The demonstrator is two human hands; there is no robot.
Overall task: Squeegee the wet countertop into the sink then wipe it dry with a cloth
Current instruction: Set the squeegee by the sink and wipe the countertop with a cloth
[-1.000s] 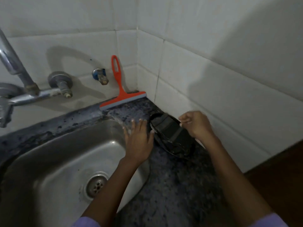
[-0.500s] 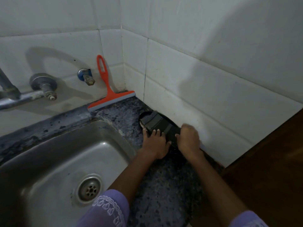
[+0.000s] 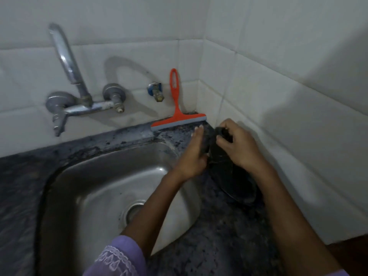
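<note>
A dark cloth (image 3: 231,174) lies on the dark speckled countertop (image 3: 219,236), right of the steel sink (image 3: 95,186) and against the tiled wall. My left hand (image 3: 194,154) grips the cloth's left edge. My right hand (image 3: 237,146) pinches its far end near the corner. An orange squeegee (image 3: 176,114) leans upright against the back wall. Its grey blade rests on the counter just behind my hands, and neither hand touches it.
A chrome wall tap (image 3: 79,100) with a tall spout hangs over the sink's back edge. A small blue-capped valve (image 3: 156,92) sticks out beside the squeegee handle. White tiled walls (image 3: 278,96) meet in the corner behind the cloth. The sink drain (image 3: 132,213) lies under my left forearm.
Both hands have slid along the cloth toward the corner, and the right now pinches its far end. The view has swung left, and the whole tap shows.
</note>
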